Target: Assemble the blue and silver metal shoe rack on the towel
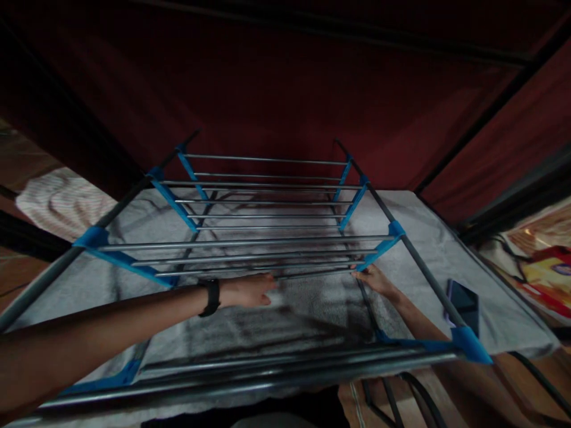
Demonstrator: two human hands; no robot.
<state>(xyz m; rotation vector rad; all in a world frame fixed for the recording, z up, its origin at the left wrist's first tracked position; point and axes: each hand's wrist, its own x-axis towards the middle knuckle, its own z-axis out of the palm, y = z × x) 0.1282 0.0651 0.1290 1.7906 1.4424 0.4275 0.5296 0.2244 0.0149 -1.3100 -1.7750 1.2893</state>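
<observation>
A rack [250,242] of grey metal tubes and blue plastic brackets lies on its side on a cloth-covered surface. Inside its frame, my left hand [250,289], with a dark watch on the wrist, has its fingers closed at a thin metal rod [312,274]; they are slightly blurred. At the other end of that rod, my right hand [375,279] pinches it just below a blue bracket [379,252]. Part of my right forearm passes behind the rack's near tubes.
Grey cloth [446,238] covers the surface under the rack. A phone [464,303] rests on it at the right, partly behind a side tube. Striped fabric [66,202] lies at the left. A red and yellow packet [551,276] is at the far right. Dark red panels [267,89] stand behind.
</observation>
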